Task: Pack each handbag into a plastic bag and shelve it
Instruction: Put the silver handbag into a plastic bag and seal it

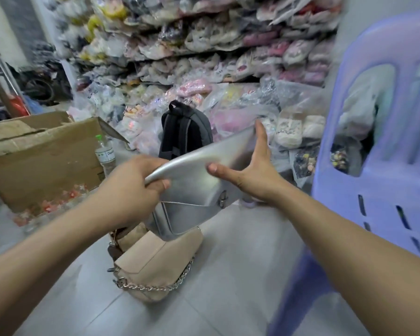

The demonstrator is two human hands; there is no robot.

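Head view (only one there is): both hands are holding the silver handbag (192, 173) up in the air, over the floor (240, 275) and right above a beige handbag (155, 260) that's lying there with its chain strap (153, 286).

Left hand (136, 187) is curling tight round the bag's left top corner and taking the weight. Right hand (252, 180) is lying splayed across the right end, thumb on the near face and fingers straight along the far edge, so it's bracing rather than clamping. My guess is that two-point hold is keeping the bag tilted and steady for a look-over or for bagging.

Bag is looking metallic, smooth and glossy, with an angled front flap and a dark clasp (222, 200). I'm not seeing plastic on it (motion blur isn't helping), so I'm judging the packing not yet done.

Shelves of bagged goods (204, 44) are sitting behind, black backpack (184, 127) in front of them, cardboard box (41, 161) left, purple chair (378, 141) right.
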